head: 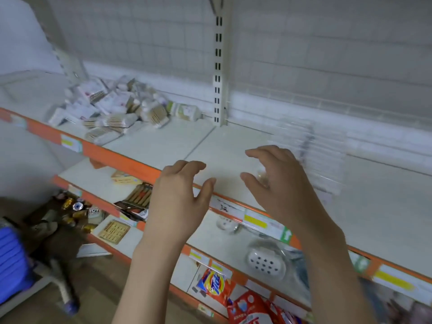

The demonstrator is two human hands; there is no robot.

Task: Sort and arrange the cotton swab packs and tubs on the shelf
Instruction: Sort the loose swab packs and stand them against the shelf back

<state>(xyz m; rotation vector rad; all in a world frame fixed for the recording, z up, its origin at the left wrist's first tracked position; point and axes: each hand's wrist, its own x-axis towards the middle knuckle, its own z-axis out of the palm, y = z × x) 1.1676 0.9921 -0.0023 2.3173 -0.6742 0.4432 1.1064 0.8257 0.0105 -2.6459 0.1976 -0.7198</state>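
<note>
Head cam: both hands, left [177, 195] and right [278, 181], hover over the shelf [163, 141] with fingers loosely spread, holding nothing. Swab packs [109, 108] sit piled well off to their left.

This is a shop aisle. White metal shelves [163, 141] with orange front edges [112, 155] carry yellow-and-white price labels [71, 142], and a slotted upright post [218, 66] holds a wire-grid back panel [327, 54]. Packaged goods lie on them: a heap of white cotton swab packs [112, 108] and, lower down, orange detergent bags [214, 286].
</note>
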